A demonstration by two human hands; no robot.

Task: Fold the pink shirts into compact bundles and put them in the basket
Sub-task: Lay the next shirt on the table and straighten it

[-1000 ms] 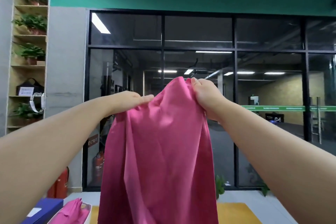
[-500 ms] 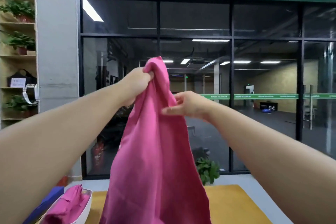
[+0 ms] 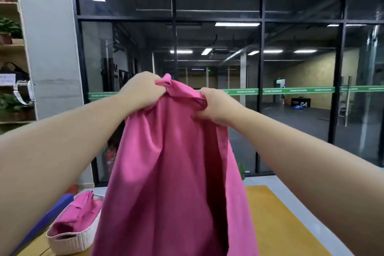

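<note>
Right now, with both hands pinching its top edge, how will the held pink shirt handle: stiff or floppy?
Probably floppy: the pink shirt hangs in loose vertical folds below the left hand and right hand. Likely light, since pinches at its top edge carry it. It would likely slump if released.

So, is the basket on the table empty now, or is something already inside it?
Not empty. The white basket holds pink cloth, seemingly folded, rising above its rim. How many shirts are in it, I cannot tell.

Both forearms are bare to the frame edge, no sleeves, and the hands (image 3: pixel 143 89) carry no gloves.
</note>
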